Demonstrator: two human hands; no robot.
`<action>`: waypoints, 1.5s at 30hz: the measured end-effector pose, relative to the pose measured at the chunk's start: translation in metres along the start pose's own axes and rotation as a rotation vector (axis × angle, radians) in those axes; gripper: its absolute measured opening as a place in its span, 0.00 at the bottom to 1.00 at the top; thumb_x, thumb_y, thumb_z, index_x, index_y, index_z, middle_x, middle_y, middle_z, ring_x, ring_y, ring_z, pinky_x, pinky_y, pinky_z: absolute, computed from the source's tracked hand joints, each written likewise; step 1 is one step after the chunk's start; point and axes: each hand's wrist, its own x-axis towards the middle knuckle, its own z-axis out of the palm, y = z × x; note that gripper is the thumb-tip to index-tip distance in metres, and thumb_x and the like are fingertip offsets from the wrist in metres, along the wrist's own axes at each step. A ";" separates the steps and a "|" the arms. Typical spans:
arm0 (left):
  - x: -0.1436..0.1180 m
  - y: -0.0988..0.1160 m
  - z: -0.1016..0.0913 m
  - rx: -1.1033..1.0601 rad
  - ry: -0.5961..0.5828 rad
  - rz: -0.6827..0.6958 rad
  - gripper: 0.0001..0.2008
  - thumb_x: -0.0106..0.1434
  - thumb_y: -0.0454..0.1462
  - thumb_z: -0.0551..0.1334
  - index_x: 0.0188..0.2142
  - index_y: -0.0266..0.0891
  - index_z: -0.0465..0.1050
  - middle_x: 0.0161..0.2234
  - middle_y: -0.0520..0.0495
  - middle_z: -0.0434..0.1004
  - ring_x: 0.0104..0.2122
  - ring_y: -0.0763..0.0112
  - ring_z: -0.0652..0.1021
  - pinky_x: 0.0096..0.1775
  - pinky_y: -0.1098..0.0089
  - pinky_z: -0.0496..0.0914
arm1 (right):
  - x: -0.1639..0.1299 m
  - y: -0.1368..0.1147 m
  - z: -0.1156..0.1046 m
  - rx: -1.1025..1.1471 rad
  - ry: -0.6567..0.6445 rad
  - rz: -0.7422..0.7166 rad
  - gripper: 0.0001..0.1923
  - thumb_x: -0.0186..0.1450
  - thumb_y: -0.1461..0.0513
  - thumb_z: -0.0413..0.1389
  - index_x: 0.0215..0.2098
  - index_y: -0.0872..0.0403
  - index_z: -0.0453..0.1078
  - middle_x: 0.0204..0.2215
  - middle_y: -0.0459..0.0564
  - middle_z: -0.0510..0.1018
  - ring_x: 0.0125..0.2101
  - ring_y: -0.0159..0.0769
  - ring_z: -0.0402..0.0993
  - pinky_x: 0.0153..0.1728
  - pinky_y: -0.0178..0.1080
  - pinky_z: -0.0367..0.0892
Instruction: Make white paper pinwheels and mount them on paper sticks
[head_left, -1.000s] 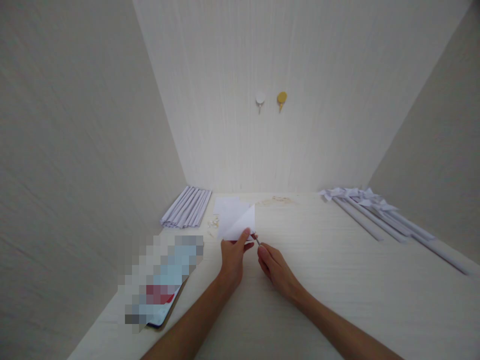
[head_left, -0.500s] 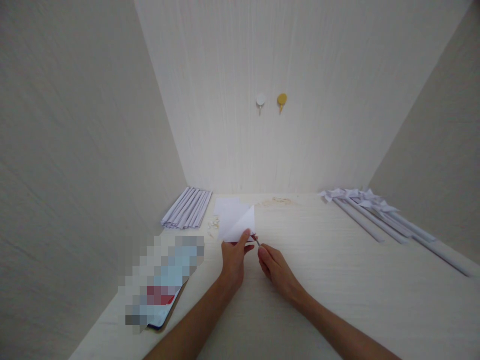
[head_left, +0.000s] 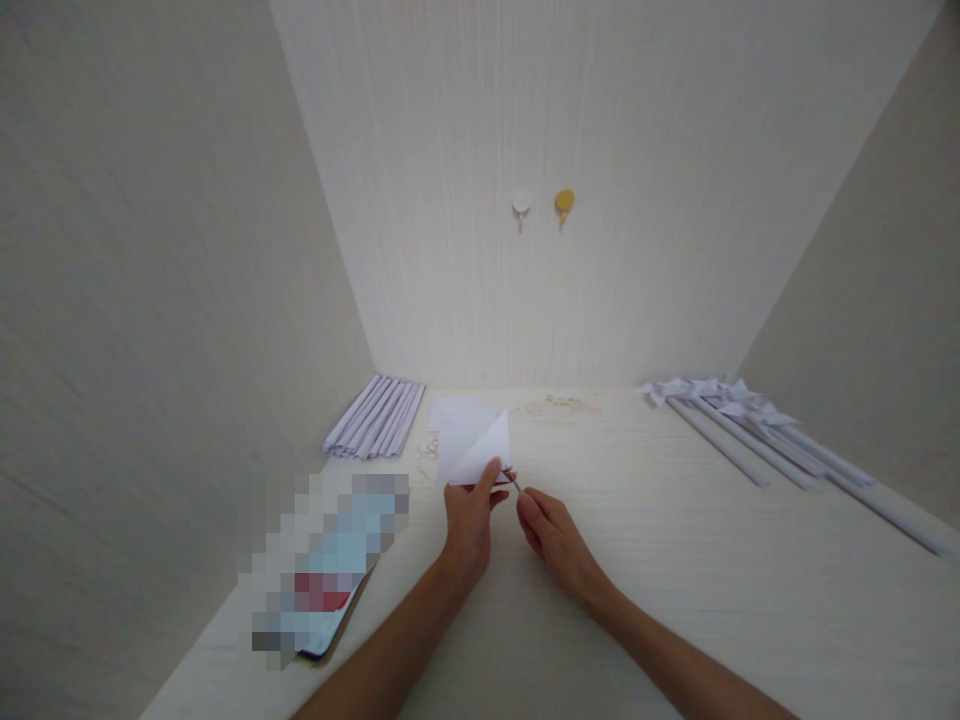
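Note:
My left hand [head_left: 469, 515] is closed on the near edge of a white sheet of paper [head_left: 476, 455], thumb on top and fingers beneath. A diagonal crease or folded flap runs across that sheet. My right hand [head_left: 551, 535] is closed around a slim metal tool [head_left: 514, 483], whose handle is hidden in the fingers. The tool's narrow tip meets the sheet's lower right corner beside my left thumb; its exact kind is too small to tell. Another white paper [head_left: 450, 411] lies flat just behind the held sheet.
Rolled paper tubes [head_left: 382, 415] lie side by side at the left. Longer paper tubes [head_left: 720, 435] with ragged ends lie at the right. A blurred phone-like object [head_left: 337, 570] rests at near left. Small scraps [head_left: 427, 455] lie by the paper. Two hooks [head_left: 565, 202] are on the back wall.
Almost nothing differs. The tool's tip has shifted very slightly at the paper's corner; both hands keep their places and their grips.

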 end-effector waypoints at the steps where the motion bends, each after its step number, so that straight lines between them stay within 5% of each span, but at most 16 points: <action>1: 0.000 0.000 0.000 0.001 0.000 0.001 0.10 0.42 0.37 0.65 0.24 0.31 0.72 0.21 0.46 0.75 0.22 0.74 0.74 0.21 0.78 0.65 | 0.000 0.001 0.000 -0.003 0.002 -0.002 0.19 0.60 0.52 0.41 0.17 0.54 0.52 0.13 0.40 0.55 0.15 0.25 0.49 0.16 0.31 0.47; 20: 0.005 0.000 -0.001 -0.007 0.027 -0.006 0.10 0.42 0.38 0.65 0.23 0.31 0.71 0.20 0.47 0.74 0.20 0.75 0.74 0.21 0.77 0.64 | -0.001 0.005 0.002 -0.017 -0.008 -0.027 0.19 0.59 0.51 0.42 0.17 0.53 0.50 0.14 0.40 0.53 0.16 0.25 0.47 0.15 0.31 0.45; 33: 0.012 -0.002 -0.011 0.048 -0.123 -0.075 0.12 0.41 0.37 0.66 0.26 0.34 0.70 0.22 0.50 0.72 0.22 0.77 0.71 0.21 0.78 0.64 | 0.010 0.011 -0.003 0.508 0.098 0.035 0.19 0.58 0.47 0.42 0.24 0.54 0.55 0.13 0.36 0.51 0.12 0.22 0.45 0.12 0.29 0.42; 38: 0.015 0.005 -0.018 0.036 -0.415 -0.197 0.12 0.38 0.34 0.67 0.25 0.33 0.71 0.21 0.50 0.72 0.20 0.77 0.70 0.19 0.78 0.62 | 0.014 0.011 -0.015 0.490 0.237 0.084 0.19 0.57 0.46 0.43 0.27 0.53 0.57 0.14 0.37 0.52 0.12 0.23 0.42 0.12 0.29 0.39; 41: 0.013 0.005 -0.022 0.091 -0.601 -0.256 0.15 0.38 0.34 0.68 0.28 0.33 0.73 0.22 0.48 0.73 0.21 0.75 0.71 0.20 0.77 0.62 | 0.019 0.011 -0.035 0.260 0.311 0.052 0.16 0.54 0.49 0.48 0.26 0.54 0.61 0.14 0.38 0.53 0.14 0.25 0.48 0.14 0.30 0.44; 45: 0.011 -0.001 -0.025 0.136 -0.765 -0.322 0.23 0.36 0.33 0.69 0.36 0.35 0.72 0.29 0.45 0.75 0.27 0.72 0.73 0.26 0.75 0.65 | 0.033 0.013 -0.058 -0.098 0.324 0.013 0.15 0.54 0.52 0.49 0.27 0.57 0.67 0.22 0.47 0.67 0.23 0.32 0.61 0.22 0.34 0.56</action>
